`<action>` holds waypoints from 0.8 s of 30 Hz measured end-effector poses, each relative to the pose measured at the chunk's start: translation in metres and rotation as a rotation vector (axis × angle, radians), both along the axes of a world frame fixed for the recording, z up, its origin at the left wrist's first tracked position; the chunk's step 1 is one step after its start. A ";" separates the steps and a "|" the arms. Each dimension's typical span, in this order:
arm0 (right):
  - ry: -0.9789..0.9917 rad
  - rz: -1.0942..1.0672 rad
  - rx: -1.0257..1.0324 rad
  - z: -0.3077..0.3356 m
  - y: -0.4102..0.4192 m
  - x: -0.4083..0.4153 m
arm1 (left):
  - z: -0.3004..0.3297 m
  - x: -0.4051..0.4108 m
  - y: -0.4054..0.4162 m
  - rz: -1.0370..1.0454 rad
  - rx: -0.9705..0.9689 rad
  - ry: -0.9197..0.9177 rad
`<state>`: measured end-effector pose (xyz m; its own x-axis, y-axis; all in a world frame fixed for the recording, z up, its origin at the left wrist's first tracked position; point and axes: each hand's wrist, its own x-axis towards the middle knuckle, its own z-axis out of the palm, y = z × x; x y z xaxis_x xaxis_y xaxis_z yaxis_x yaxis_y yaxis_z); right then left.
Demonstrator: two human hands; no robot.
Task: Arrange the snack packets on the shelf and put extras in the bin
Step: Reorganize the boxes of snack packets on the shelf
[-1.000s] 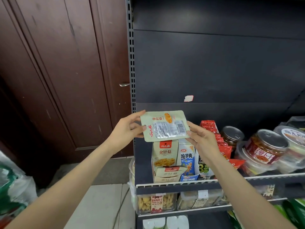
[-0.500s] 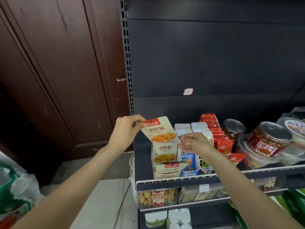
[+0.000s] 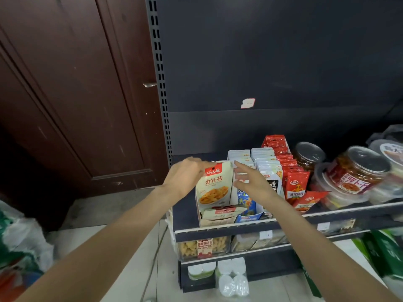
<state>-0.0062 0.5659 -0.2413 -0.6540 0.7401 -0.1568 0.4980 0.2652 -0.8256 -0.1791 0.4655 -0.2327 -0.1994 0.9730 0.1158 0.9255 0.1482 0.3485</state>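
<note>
A cream snack packet (image 3: 214, 185) with a red top label stands upright at the left end of the dark shelf (image 3: 283, 223), inside a cream display box (image 3: 218, 219). My left hand (image 3: 185, 175) pinches the packet's top left corner. My right hand (image 3: 250, 182) hovers just right of the packet with fingers spread and straight, holding nothing. Behind it stand rows of white and blue packets (image 3: 265, 162) and red packets (image 3: 294, 184).
Clear jars of pickles (image 3: 357, 171) fill the shelf's right side. A lower shelf holds a tub of snacks (image 3: 202, 247). A brown wooden door (image 3: 76, 94) stands at left, and a plastic bag (image 3: 19, 247) lies on the floor at lower left.
The packet was held flat in both hands, then turned upright and lowered into the display box. My right hand has let go of it and opened beside it.
</note>
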 end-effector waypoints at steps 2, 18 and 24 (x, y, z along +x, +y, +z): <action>0.021 0.004 0.016 0.001 0.001 -0.001 | -0.005 -0.002 0.002 -0.058 -0.003 0.136; 0.034 -0.033 0.061 -0.012 0.000 -0.004 | -0.030 -0.013 -0.007 -0.143 -0.193 0.279; 0.008 0.012 0.071 -0.010 0.000 0.002 | -0.027 -0.009 -0.007 -0.141 -0.184 0.232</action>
<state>-0.0044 0.5663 -0.2513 -0.6642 0.7410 -0.0988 0.4877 0.3294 -0.8085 -0.1885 0.4586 -0.2600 -0.0502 0.9980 -0.0379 0.9930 0.0539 0.1053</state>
